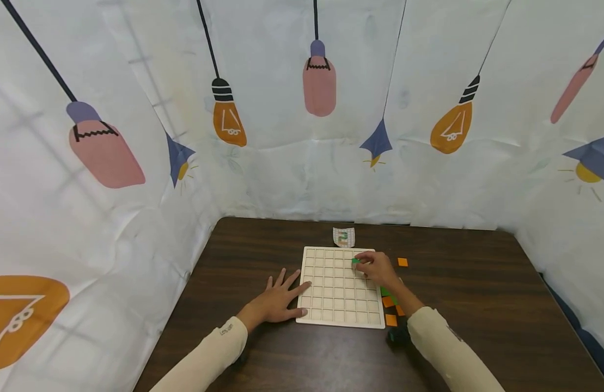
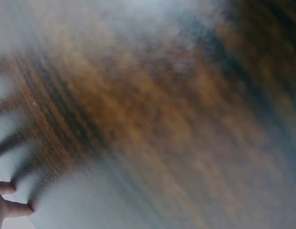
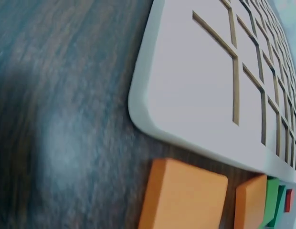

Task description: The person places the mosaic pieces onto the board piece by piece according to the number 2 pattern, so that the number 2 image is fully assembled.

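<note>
A cream board (image 1: pixel 331 314) with a grid of square cells lies on the dark wooden table. My left hand (image 1: pixel 274 302) has its fingers spread straight, the tips touching the board's left edge; in the left wrist view only some fingers (image 2: pixel 16 208) show at the lower left. Near the board's upper right corner, my right hand (image 1: pixel 378 269) pinches a small green square tile (image 1: pixel 355 261) between thumb and fingers. From the head view I cannot tell whether that tile touches the board. The right wrist view shows the board's corner (image 3: pixel 186 90) but not the right hand.
Along the board's right side lie orange tiles (image 1: pixel 391 320) and green tiles (image 1: pixel 384 292), partly under the right forearm. A single orange tile (image 1: pixel 402 262) lies farther back. Behind the board is a paper card (image 1: pixel 343 237) with a printed grid. A red piece (image 3: pixel 288 200) shows in the right wrist view.
</note>
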`<state>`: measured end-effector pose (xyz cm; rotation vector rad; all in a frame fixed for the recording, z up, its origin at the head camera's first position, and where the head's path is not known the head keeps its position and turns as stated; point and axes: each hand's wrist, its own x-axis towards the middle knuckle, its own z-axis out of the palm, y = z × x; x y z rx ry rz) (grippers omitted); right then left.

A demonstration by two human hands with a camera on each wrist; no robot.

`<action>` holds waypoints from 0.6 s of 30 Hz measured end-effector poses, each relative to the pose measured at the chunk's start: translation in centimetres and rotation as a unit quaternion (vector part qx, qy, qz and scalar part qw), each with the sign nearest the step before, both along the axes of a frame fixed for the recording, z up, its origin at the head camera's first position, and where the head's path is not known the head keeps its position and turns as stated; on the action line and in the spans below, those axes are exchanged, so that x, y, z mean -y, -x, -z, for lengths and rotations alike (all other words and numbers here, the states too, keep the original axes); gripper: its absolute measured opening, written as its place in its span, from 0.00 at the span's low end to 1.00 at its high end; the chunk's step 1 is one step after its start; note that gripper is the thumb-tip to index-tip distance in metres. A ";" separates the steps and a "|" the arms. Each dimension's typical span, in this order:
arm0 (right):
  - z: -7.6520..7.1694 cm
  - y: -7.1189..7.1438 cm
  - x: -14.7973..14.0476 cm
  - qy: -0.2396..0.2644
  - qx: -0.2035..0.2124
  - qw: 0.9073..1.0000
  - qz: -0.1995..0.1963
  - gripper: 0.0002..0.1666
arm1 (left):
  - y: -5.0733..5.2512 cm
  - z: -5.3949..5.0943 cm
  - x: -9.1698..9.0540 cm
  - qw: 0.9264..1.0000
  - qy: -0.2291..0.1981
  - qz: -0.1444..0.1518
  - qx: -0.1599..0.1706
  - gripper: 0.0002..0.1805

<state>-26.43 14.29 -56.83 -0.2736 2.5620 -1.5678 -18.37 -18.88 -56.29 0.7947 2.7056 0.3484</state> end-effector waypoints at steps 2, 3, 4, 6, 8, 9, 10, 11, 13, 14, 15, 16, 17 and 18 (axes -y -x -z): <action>0.4 0.1 0.2 -0.005 -0.015 1.000 -0.003 0.12 | 0.0 0.1 0.0 1.000 0.004 -0.001 -0.002 0.41; 0.5 0.1 0.3 -0.005 -0.019 1.000 -0.003 0.12 | 0.0 0.1 0.0 1.000 0.006 -0.001 -0.003 0.42; 0.6 0.1 0.4 -0.004 -0.023 1.000 -0.003 0.13 | 0.0 0.1 0.0 1.000 0.006 -0.001 -0.004 0.42; 0.8 0.2 0.5 -0.006 -0.020 1.000 -0.002 0.13 | 0.0 0.1 0.0 1.000 0.006 -0.001 -0.006 0.41; 0.9 0.3 0.7 -0.011 -0.013 1.000 0.003 0.13 | 0.0 0.0 0.0 1.000 0.004 -0.001 -0.007 0.41; 0.9 0.3 0.8 -0.016 -0.010 1.000 0.006 0.14 | 0.0 0.0 0.0 1.000 0.003 -0.001 -0.007 0.41; 0.9 0.4 0.9 -0.021 -0.008 1.000 0.009 0.13 | 0.0 -0.1 -0.1 1.000 0.002 -0.001 -0.008 0.41; 0.9 0.4 1.0 -0.024 -0.005 1.000 0.013 0.13 | -0.1 -0.1 -0.1 1.000 0.001 0.000 -0.009 0.41; 1.0 0.5 1.2 -0.034 -0.004 0.999 0.019 0.13 | -0.1 -0.1 -0.1 1.000 0.000 0.001 -0.009 0.41; 1.0 0.5 1.3 -0.036 -0.003 0.999 0.021 0.13 | -0.1 -0.1 -0.1 1.000 0.000 0.001 -0.009 0.41; 1.1 0.5 1.4 -0.041 -0.005 0.999 0.021 0.12 | -0.1 -0.1 -0.1 1.000 0.001 0.002 -0.009 0.41; 1.1 0.5 1.5 -0.043 -0.005 0.999 0.023 0.12 | -0.1 -0.1 -0.1 1.000 0.001 0.002 -0.009 0.41; 1.1 0.5 1.5 -0.045 -0.005 0.999 0.023 0.12 | 0.0 -0.1 -0.1 1.000 0.002 0.001 -0.008 0.41; 1.1 0.5 1.6 -0.049 -0.007 0.998 0.024 0.11 | 0.0 -0.1 -0.1 1.000 0.003 0.001 -0.008 0.41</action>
